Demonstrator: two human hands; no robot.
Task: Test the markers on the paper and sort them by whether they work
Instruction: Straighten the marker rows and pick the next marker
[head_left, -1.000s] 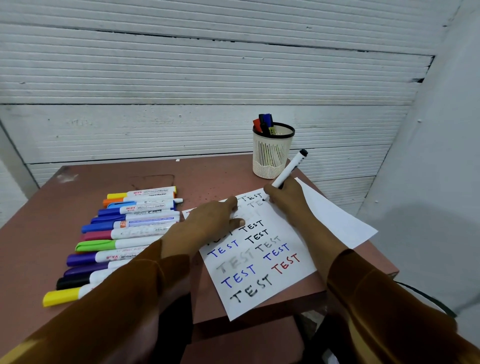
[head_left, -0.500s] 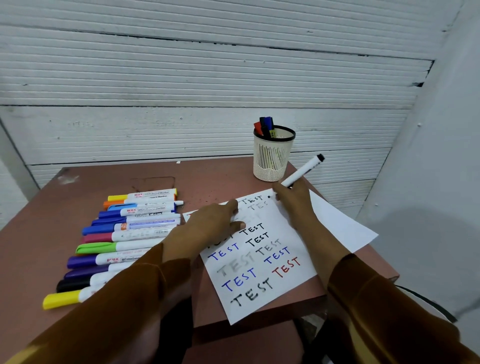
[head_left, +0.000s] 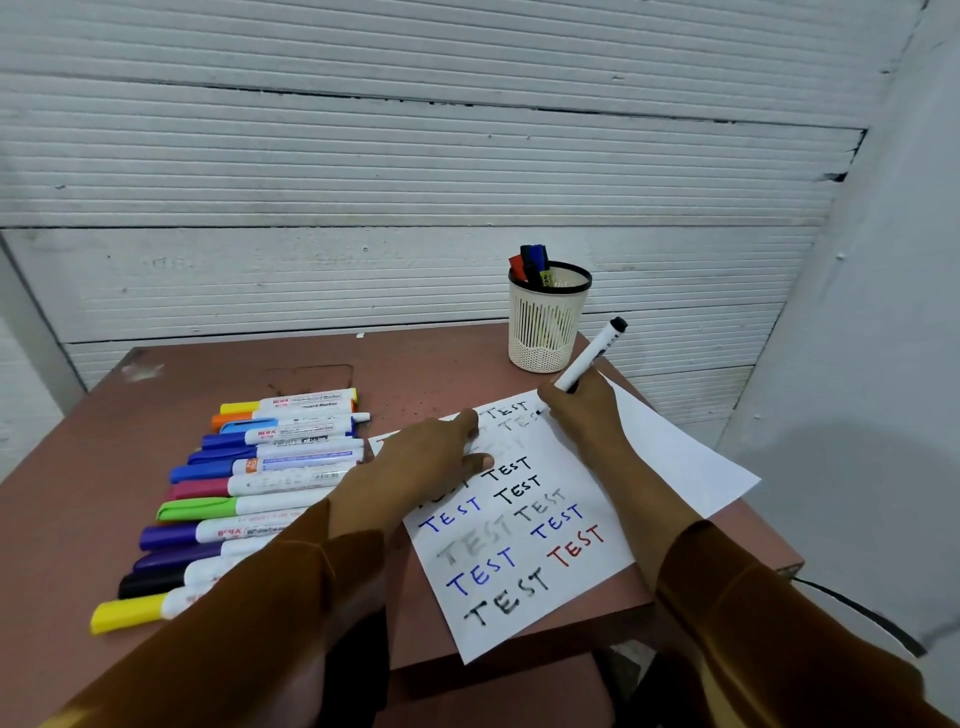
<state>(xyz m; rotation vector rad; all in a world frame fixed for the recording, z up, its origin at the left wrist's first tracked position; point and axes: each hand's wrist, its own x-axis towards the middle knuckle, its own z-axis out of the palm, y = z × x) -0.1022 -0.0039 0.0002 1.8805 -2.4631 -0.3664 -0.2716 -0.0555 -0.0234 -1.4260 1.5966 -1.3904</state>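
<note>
My right hand grips a white marker with a black end, its tip at the top of the paper, writing a faint word. My left hand lies with fingers extended, pressing the paper flat on the tabletop. To judge this marker fairly, I should finish the word with even pressure, keeping the sheet pinned. A row of capped markers lies to the left; a mesh cup holding more stands behind the paper. The reddish-brown tabletop sits against a white ribbed wall.
</note>
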